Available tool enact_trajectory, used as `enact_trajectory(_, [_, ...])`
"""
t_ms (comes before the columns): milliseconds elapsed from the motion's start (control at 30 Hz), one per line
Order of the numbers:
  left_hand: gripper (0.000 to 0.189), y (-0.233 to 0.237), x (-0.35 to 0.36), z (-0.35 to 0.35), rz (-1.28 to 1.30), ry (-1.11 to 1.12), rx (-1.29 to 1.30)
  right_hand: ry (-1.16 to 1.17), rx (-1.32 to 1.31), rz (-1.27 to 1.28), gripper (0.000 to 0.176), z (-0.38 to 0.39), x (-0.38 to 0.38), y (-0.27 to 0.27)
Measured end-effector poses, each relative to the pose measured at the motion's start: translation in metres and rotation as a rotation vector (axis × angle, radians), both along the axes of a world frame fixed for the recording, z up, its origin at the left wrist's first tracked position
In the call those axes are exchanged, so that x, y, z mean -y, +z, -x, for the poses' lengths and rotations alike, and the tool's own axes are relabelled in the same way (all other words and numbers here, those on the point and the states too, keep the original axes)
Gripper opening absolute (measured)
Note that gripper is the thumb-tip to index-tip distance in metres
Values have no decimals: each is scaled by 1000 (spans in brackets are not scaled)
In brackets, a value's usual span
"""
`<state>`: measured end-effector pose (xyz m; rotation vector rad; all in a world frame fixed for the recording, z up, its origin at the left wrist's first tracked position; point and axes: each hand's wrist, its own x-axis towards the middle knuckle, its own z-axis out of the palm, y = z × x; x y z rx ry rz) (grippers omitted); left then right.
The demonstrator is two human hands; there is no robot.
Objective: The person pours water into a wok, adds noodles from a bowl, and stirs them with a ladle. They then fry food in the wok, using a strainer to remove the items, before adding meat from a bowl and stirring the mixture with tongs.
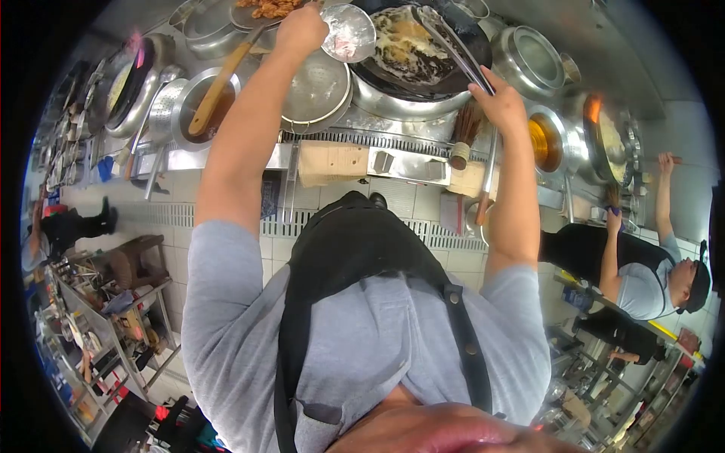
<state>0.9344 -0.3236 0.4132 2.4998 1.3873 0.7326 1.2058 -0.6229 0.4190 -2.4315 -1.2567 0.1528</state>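
A steel worktop (366, 121) is running through a tiled kitchen, with woks and pots crowding it. The left hand (300, 32) is gripping the bowl (348, 32), its fingers closing on the near rim, seemingly so that the white powder and pinkish bits inside are staying clear of the skin. The right hand (498, 100) is wrapping its fingers around the tongs (458, 53), well back from the tips, probably to keep away from the heat; whether the tips are pinching anything, I cannot tell. They are reaching into the wok (375, 78), where pale food (408, 38) is foaming in the middle. The bowl is showing just by the wok's left edge, presumably for a short reach.

Farther out, a strainer (317, 89) and a whisk (464, 136) are lying near the wok, likely for quick use. At far right, another person (646, 291) is working at a second wok (604, 143).
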Motion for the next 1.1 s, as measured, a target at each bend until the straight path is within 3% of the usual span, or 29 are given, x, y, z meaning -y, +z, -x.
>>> enact_trajectory(333, [32, -32, -8, 20, 92, -60, 163, -30, -38, 54, 63, 33, 5, -23])
enact_trajectory(433, [33, -27, -1, 34, 61, -85, 177, -54, -32, 23, 64, 63, 27, 4])
enact_trajectory(500, [34, -8, 13, 43, 84, -86, 161, 59, -128, -99, 63, 80, 46, 23])
enact_trajectory(600, [30, 3, 33, 40, 194, -71, 118, 133, -182, -83, 62, 118, 51, 49])
enact_trajectory(633, [29, -4, 32, 34, 160, -129, 181, 65, -146, 125, 60, 138, 42, 68])
enact_trajectory(667, [27, -7, 33, 28, 125, -187, 245, 155, 114, 60, 59, 138, 35, 41])
enact_trajectory(767, [25, -12, 35, 19, 42, -133, 210, 200, 137, 26, 54, 133, 36, 25])
enact_trajectory(833, [27, -18, 22, 23, 63, -33, 195, 16, -211, 118, 55, 125, 50, 47])
enact_trajectory(933, [33, -20, 28, 35, 136, 115, 176, 86, -177, -69, 49, 62, 65, 1])
enact_trajectory(1000, [39, -27, 27, 38, 167, 192, 182, 84, -199, 15, 54, 34, 50, -13])
enact_trajectory(1033, [29, -48, 22, 40, 48, 169, 189, 71, -105, 62, 57, 12, 39, -36])
enact_trajectory(1100, [27, -63, 27, 55, -71, 176, 180, 10, 34, 145, 63, -14, 23, -61])
